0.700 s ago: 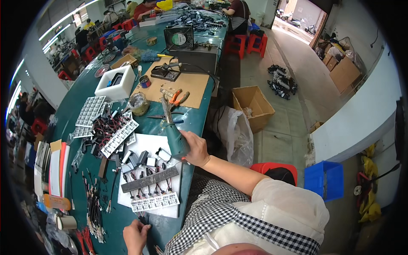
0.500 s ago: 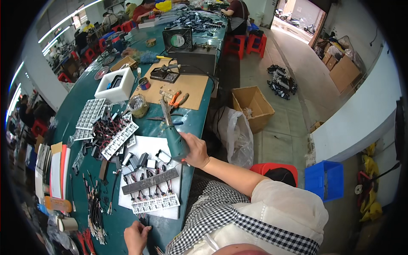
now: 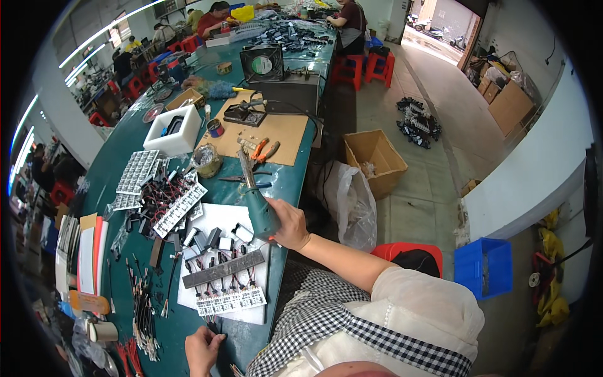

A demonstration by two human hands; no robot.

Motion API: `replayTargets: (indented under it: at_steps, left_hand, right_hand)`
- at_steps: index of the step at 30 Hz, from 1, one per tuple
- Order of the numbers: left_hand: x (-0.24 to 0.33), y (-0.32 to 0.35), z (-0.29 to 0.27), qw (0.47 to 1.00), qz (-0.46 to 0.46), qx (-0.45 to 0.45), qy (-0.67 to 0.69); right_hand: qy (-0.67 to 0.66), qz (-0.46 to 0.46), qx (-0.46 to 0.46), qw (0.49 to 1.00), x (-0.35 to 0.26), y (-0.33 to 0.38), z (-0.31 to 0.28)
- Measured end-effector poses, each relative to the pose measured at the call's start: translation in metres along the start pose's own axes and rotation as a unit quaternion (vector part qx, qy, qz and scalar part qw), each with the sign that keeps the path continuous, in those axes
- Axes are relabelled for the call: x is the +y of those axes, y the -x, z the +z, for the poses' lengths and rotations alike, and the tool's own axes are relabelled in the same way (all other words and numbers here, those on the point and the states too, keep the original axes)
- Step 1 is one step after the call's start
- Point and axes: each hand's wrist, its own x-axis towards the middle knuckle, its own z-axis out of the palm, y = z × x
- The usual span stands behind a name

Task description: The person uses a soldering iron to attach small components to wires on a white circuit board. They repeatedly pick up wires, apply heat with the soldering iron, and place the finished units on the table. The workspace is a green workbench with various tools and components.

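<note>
My right hand (image 3: 289,224) is closed around the green body of a heat gun (image 3: 260,210), its metal nozzle pointing away from me over the table. Below it, a white board (image 3: 257,314) carries a dark flat bar (image 3: 223,269) lying across several wired connectors. A strip of white circuit boards (image 3: 231,301) sits along the board's near edge, its wires running under the bar. Small black and white housings (image 3: 213,237) lie just beyond the bar. At the table's near edge my left hand (image 3: 202,349) is pinched beside a dark thin piece, which I cannot make out.
More circuit boards (image 3: 179,207) with wires are heaped left of the white board. Loose cables (image 3: 144,314) lie farther left. Pliers (image 3: 267,151), a tin (image 3: 206,160), a foam box (image 3: 173,130) and a fan (image 3: 262,63) stand beyond. A cardboard box (image 3: 374,160) is on the floor.
The whole view has tilted slightly, so the scene sits a little lower and people at the far end show more. Both hands and the heat gun keep nearly the same places.
</note>
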Motion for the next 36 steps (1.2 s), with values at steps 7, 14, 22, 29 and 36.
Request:
replayTargets:
  at_steps: [7, 14, 22, 29, 36]
  left_hand:
    - [-0.015, -0.004, 0.004, 1.000, 0.024, -0.004, 0.008]
    - [-0.025, -0.005, 0.006, 1.000, -0.005, 0.000, 0.006]
    - [-0.018, -0.005, 0.005, 1.000, -0.005, -0.007, 0.025]
    - [-0.021, -0.005, 0.007, 1.000, -0.007, -0.007, 0.028]
    - [-0.019, -0.004, 0.006, 0.999, -0.003, -0.006, 0.037]
  right_hand:
    - [-0.006, -0.005, 0.002, 1.000, -0.002, -0.001, -0.002]
    - [-0.008, -0.001, 0.002, 1.000, -0.005, -0.002, -0.003]
    - [-0.004, -0.003, 0.008, 1.000, -0.002, 0.000, -0.002]
    - [-0.006, -0.002, -0.001, 1.000, -0.002, 0.000, -0.004]
    - [-0.013, -0.002, 0.000, 1.000, -0.002, 0.000, -0.003]
